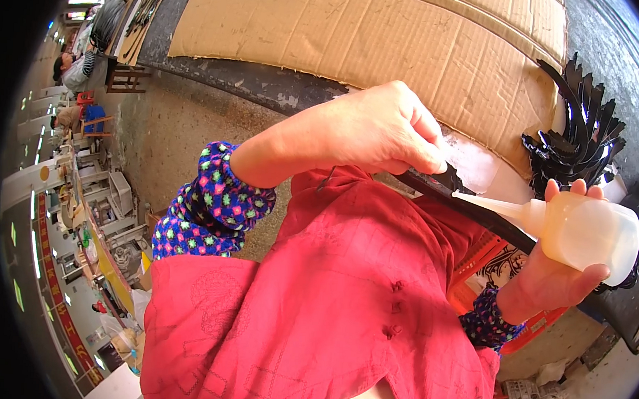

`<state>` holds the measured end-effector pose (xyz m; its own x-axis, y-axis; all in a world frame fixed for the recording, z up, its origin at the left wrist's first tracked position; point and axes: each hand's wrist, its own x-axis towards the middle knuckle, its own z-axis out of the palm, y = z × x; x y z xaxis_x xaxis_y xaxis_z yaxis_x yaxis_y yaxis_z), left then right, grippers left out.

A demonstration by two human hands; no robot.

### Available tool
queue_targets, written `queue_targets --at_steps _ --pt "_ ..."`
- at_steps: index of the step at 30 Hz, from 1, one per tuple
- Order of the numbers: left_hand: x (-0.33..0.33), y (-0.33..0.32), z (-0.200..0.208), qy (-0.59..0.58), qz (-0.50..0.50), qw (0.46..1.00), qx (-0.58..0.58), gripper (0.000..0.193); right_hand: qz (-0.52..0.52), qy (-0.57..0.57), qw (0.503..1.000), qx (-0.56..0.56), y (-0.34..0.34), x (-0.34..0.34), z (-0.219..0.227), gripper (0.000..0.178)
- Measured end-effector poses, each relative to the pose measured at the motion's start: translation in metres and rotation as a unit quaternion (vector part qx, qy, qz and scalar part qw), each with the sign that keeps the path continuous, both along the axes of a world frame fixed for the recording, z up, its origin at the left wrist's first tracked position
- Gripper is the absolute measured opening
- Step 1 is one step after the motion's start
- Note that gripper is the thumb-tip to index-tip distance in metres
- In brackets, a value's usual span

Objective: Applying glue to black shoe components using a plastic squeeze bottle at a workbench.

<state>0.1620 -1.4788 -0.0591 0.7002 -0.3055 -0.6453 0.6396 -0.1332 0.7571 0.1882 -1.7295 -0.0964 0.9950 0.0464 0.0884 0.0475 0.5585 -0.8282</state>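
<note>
My left hand (386, 127) is closed, thumb and fingers pinching the end of a small black strip (450, 180) at the table's near edge. In my right hand (541, 282) lies a translucent squeeze bottle (592, 232) holding pale yellowish liquid, tipped on its side. Its long tapered nozzle (487, 204) points left, the tip just beside the black strip; whether they touch I cannot tell. Behind the bottle, a fanned bundle of black strips (579, 135) with jagged ends rests on the table.
A large cardboard sheet (373, 38) covers much of the dark worktable (246, 82). Under the table edge stands a red crate (469, 271) with black pieces in it. Dark material (637, 211) hangs over the right corner. At far left are other people (75, 67), a blue stool (95, 121) and machinery.
</note>
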Motion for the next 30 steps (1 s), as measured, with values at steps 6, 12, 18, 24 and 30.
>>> queue_targets --at_steps 6,12,18,24,30 --pt "-0.003 0.005 0.003 0.004 0.002 1.000 0.030 0.014 -0.027 -0.003 1.000 0.008 -0.002 0.003 -0.002 0.076" --pt "-0.006 0.007 0.001 -0.007 -0.008 1.000 0.028 0.014 -0.017 0.015 0.999 0.050 0.012 0.004 0.002 0.077" --pt "-0.006 0.009 0.003 -0.014 -0.006 1.000 0.020 0.014 0.018 0.005 0.999 0.039 0.015 0.007 0.001 0.076" --pt "-0.002 0.017 0.008 -0.037 0.009 0.999 0.004 0.015 0.077 0.026 0.995 0.054 0.006 0.008 -0.003 0.076" --pt "0.037 0.056 0.028 -0.140 0.182 0.973 -0.019 0.025 0.049 0.011 0.997 0.058 -0.017 0.023 -0.007 0.074"
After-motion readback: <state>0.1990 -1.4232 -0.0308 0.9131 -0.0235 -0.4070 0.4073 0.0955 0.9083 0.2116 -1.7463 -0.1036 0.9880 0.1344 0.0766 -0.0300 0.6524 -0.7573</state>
